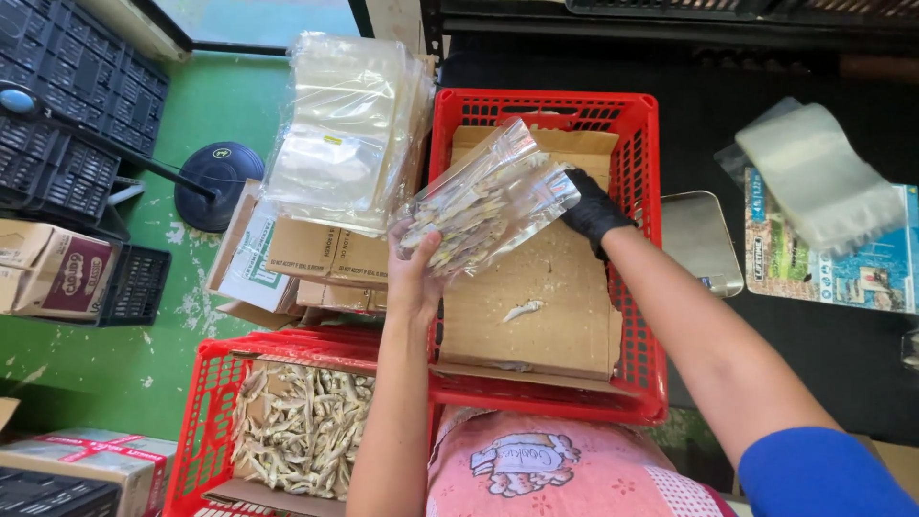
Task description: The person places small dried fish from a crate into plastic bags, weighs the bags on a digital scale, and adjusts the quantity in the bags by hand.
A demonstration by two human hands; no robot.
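A clear plastic bag of small dried fish is held between both hands above a red crate lined with cardboard. My bare left hand grips the bag's lower left end. At its right end my right hand, in a black glove, holds on. A single dried fish lies loose on the cardboard below the bag.
A second red crate at lower left holds a pile of dried fish. A stack of empty clear bags rests on cardboard boxes. A metal scale pan and more bags lie on the dark table at right. Black crates stand far left.
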